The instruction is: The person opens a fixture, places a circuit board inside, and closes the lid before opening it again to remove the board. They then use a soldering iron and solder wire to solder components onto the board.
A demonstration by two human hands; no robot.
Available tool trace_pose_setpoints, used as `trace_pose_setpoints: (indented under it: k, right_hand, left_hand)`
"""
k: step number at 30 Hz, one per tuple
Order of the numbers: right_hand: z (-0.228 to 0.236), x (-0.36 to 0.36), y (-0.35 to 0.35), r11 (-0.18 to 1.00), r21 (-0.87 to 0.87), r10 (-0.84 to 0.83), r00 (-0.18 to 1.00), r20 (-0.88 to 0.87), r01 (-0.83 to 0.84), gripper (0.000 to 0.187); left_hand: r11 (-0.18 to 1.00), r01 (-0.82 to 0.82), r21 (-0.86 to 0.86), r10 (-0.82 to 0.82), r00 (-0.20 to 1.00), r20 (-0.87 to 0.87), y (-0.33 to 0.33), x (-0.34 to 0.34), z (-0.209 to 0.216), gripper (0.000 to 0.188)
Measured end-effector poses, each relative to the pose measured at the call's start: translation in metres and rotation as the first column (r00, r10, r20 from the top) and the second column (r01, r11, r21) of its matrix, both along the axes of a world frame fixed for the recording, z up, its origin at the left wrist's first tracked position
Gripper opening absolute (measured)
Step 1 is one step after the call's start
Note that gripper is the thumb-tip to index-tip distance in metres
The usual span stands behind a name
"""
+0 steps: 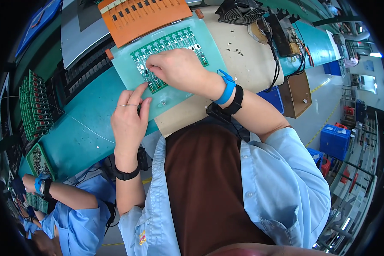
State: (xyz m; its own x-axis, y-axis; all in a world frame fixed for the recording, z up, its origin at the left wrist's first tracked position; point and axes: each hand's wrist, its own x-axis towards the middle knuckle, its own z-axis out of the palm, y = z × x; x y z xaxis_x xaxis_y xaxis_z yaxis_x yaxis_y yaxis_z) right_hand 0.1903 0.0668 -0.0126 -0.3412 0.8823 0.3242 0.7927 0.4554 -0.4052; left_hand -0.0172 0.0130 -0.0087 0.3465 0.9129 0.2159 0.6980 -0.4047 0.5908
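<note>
Hiding its own fingertips, the right hand (178, 70) covers part of the green circuit board (168, 44) on the pale green plate (128, 73); can't tell whether they're clamped. The left hand's (130, 121) fingers sit apart, beside the board.

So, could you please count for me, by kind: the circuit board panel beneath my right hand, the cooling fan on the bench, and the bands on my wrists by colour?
Circuit board panel beneath the right hand: 1
Black cooling fan: 1
Blue wristband: 1
Black wristbands, one per wrist: 2
Total: 5
</note>
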Motion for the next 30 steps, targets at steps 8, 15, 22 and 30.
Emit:
trace_pose_setpoints:
  k: [8,15,22,30]
  right_hand:
    - [0.003,0.004,-0.002,0.998,-0.032,0.052,0.999,-0.017,-0.052,0.013]
    - [0.022,0.038,-0.021,0.995,-0.042,0.088,0.995,-0.050,-0.090,0.023]
    - [0.022,0.087,-0.048,0.991,-0.118,0.060,0.995,-0.083,-0.069,0.026]
    - [0.007,0.133,-0.067,0.985,-0.160,-0.100,0.972,-0.213,0.066,0.025]
  left_hand:
    - [0.999,0.027,-0.030,-0.025,0.998,0.057,0.004,-0.004,0.006,0.031]
    - [0.982,0.037,-0.186,-0.022,0.996,0.082,0.018,-0.006,0.036,0.023]
    - [1.000,0.019,0.007,-0.019,0.999,-0.027,0.047,0.015,0.039,0.012]
    - [0.999,0.024,0.036,-0.018,0.989,-0.150,0.060,0.032,0.032,0.004]
